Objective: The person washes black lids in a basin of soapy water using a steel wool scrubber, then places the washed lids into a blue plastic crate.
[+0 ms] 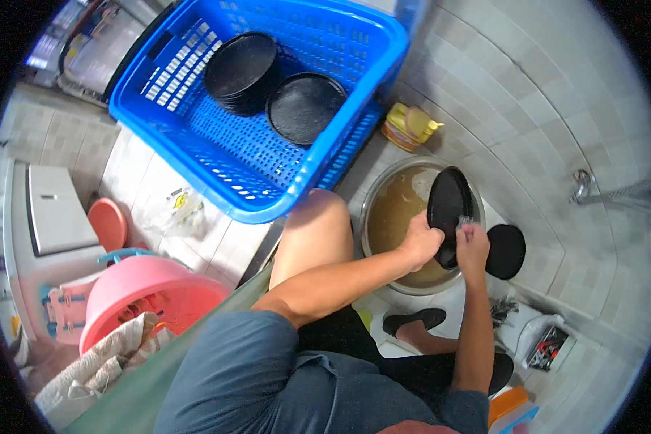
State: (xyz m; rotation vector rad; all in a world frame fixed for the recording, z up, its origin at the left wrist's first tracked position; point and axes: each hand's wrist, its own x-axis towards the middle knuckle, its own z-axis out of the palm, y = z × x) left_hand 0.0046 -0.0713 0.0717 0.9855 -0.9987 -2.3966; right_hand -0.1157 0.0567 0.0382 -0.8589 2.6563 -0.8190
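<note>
My left hand [424, 242] grips the near rim of a round black pan or plate [447, 209], which is tilted steeply on edge. In my right hand [473, 252] is a small shiny scourer [465, 221], apparently metal, held against the plate's right side. Both hands are over a round metal basin [364, 230] of cloudy brown water, with a patch of pale foam near its far side. Another round black plate [505, 252] is just right of the basin. My fingers hide part of the scourer.
A blue plastic basket [238, 213] at the upper left holds two stacks of black plates [242, 62]. Near the basin is a yellow detergent bottle [408, 127]. A wall tap [581, 184] with a hose is at right. A pink tub [122, 285] is at lower left.
</note>
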